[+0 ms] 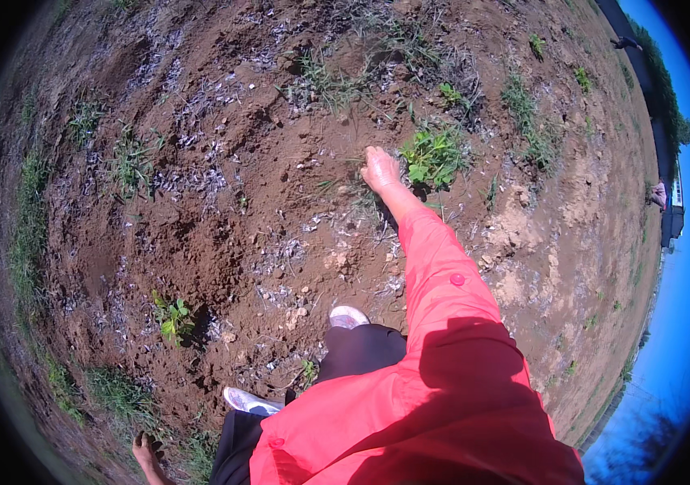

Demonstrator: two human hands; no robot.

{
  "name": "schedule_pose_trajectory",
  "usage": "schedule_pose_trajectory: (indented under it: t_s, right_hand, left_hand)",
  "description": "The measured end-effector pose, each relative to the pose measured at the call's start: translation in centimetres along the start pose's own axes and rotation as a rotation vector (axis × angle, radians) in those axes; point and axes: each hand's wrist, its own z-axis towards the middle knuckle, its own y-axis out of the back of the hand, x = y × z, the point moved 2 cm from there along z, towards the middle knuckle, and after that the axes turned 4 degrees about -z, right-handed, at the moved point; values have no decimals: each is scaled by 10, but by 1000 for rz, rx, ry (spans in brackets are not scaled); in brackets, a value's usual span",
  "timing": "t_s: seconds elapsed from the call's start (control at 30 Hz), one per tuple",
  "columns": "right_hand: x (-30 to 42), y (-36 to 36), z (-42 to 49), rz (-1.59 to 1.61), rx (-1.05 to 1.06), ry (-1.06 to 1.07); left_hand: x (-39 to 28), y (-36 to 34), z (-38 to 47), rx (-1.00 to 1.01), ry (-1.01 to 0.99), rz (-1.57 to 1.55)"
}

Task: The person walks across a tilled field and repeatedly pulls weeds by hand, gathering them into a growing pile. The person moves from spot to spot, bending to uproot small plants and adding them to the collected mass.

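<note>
My right hand [379, 168] reaches out low over brown soil, its fingers curled downward. Thin grass blades show beside and below it, partly blurred; whether the fingers grip any is hidden. Just to its right grows a leafy green plant [433, 154] with grass around it. My left hand [143, 450] is at the lower left edge of the view, near a grass tuft [199, 451]. Its fingers are bent and partly in dark shadow, so what it may hold is unclear.
A small leafy plant [173, 318] stands left of my shoes [349, 316]. Grass clumps [327, 82] and dry pale plant litter [199, 170] are scattered over the uneven soil. Farther off at the right, a person [658, 194] is low to the ground, and another person [627, 43] is higher up.
</note>
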Motion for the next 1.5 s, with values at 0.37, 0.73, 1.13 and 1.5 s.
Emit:
schedule_pose_trajectory:
  t_s: [0.37,0.73,1.13,1.5]
  right_hand:
    - [-154,-28,28,-101,459,-503]
    - [-120,15,-76,128,310,-295]
    - [-217,31,37,-65,291,-719]
    - [-218,10,36,-76,188,-690]
  left_hand:
    - [-139,-18,-76,-2,-154,203]
    - [-142,-61,-79,54,-98,226]
    - [-152,-42,-102,8,-50,175]
    - [-100,-17,-110,-79,105,139]
